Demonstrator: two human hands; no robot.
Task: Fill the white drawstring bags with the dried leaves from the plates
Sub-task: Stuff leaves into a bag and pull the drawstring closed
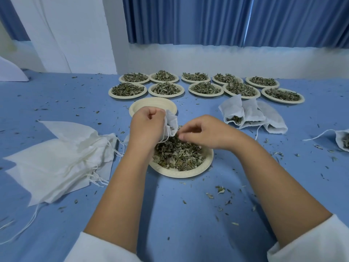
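Ten heaped plates [205,95] beyond an empty plate [151,103]; left fingers [156,112], right fingers [188,127] tight on one bag [172,120].

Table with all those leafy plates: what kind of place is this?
Probably a small hand-packing workroom: rows of paper plates heaped with dried leaves, a pile of empty white drawstring bags, and filled bags lying on the blue-covered table.

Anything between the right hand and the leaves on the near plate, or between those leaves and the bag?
Nothing visible. The right hand hovers directly over the leaves on the near plate, and the left hand holds the bag at the pile's far edge, next to that hand.
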